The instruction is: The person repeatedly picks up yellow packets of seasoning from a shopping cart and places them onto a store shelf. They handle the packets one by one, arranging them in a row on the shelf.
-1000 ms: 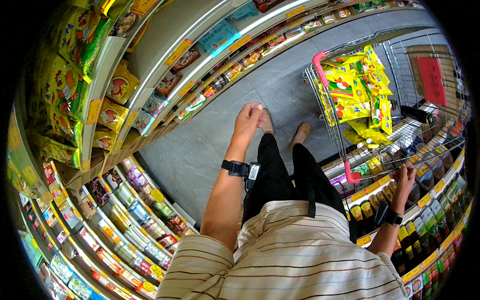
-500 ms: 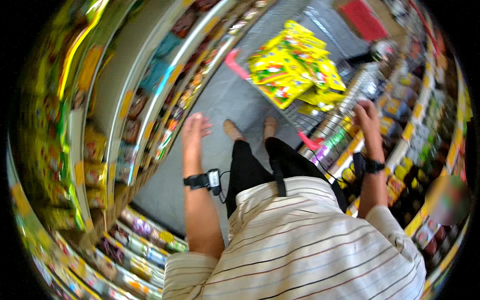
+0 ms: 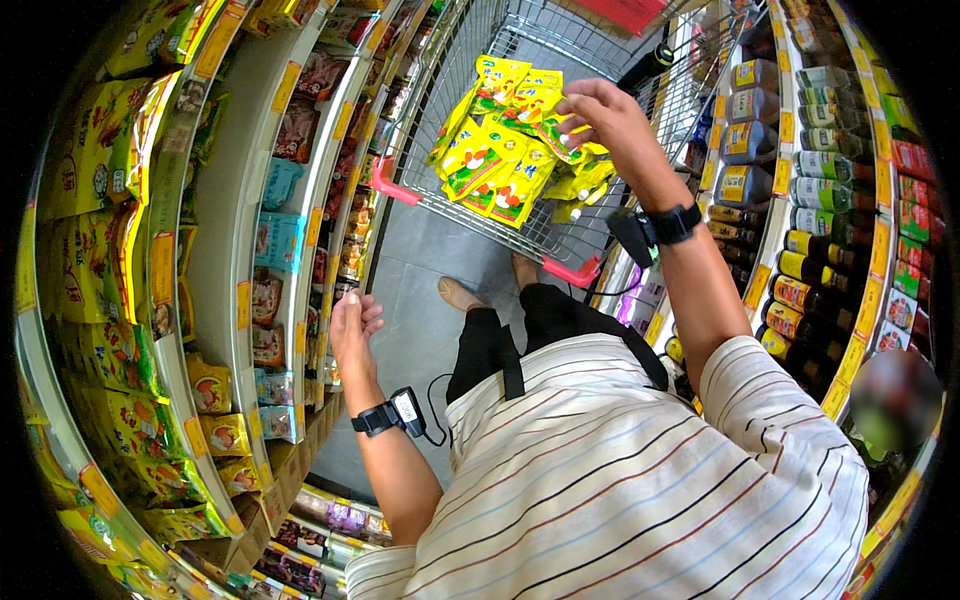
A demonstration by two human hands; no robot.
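A wire shopping cart (image 3: 470,222) with red handle ends stands just ahead of my feet. In it lies a loose heap of yellow seasoning-type packets (image 3: 497,165) with red, green and white print. My right hand (image 3: 608,115) reaches over the right side of this heap, its fingers bent and apart, holding nothing that shows. Lower down, my left hand (image 3: 354,325) hangs beside the left shelf with fingers loosely bent and nothing in them. A black strap with a small device (image 3: 382,415) circles my left wrist, and another (image 3: 660,232) my right.
Shelves of yellow bags (image 3: 88,270) run along my left, with blue packets (image 3: 281,241) on a lower tier. On my right stand rows of dark bottles (image 3: 748,140) and jars (image 3: 825,187). A red panel (image 3: 622,12) shows at the cart's far end. Grey floor (image 3: 405,262) lies around my feet.
My right hand has moved forward and left, from beside the right shelf to above the packets. My left hand has come lower and nearer the left shelf. The cart has shifted left in view.
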